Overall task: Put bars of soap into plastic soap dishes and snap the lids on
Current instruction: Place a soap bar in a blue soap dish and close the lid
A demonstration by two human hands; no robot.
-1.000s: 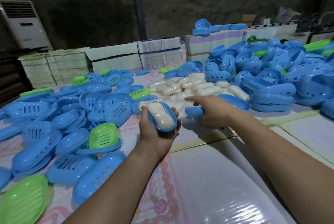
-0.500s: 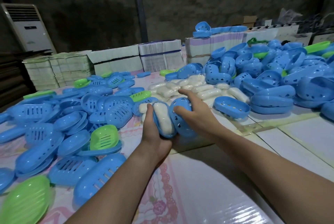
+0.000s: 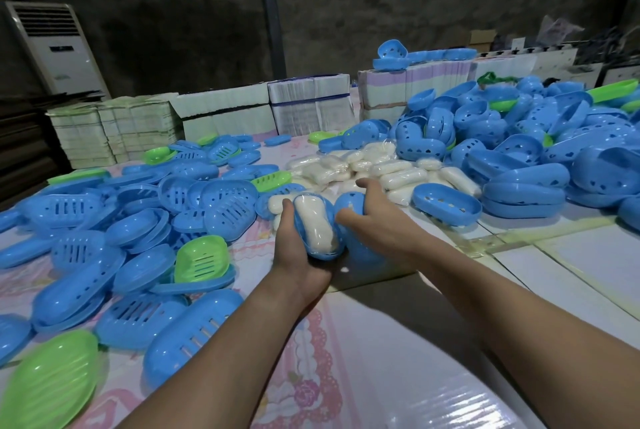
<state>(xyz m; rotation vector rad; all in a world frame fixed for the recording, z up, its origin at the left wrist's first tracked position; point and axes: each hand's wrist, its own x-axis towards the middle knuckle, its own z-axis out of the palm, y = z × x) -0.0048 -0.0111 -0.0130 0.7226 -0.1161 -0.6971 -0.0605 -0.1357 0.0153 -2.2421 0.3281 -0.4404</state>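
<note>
the table [image 3: 398, 376] in front of me, under a glossy white and pink-flowered cover, carries everything. on my right a big heap of blue lids with heart holes [image 3: 540, 138] climbs toward the back; on my left lies a wide scatter of slotted blue trays [image 3: 114, 221], with a few green ones [image 3: 202, 260] among them. bundles of flat printed cartons [image 3: 221, 113] line the far edge, and a white floor air conditioner [image 3: 60, 48] stands behind them at the left. between the two heaps lies a pile of wrapped white soap bars [image 3: 374, 169].

my left hand [image 3: 298, 252] is curled around a blue soap dish [image 3: 320, 226], palm beneath it, thumb up along its left rim. the bar of soap [image 3: 317, 224] lies in the dish in clear wrap, just right of my thumb, tilted toward me. my right hand [image 3: 377, 221] grips a blue lid [image 3: 351, 205], fingers bent over its domed back, thumb near the dish. the lid stands on edge just beside the dish's right rim; whether they touch i cannot tell. it does not cover the soap.
</note>
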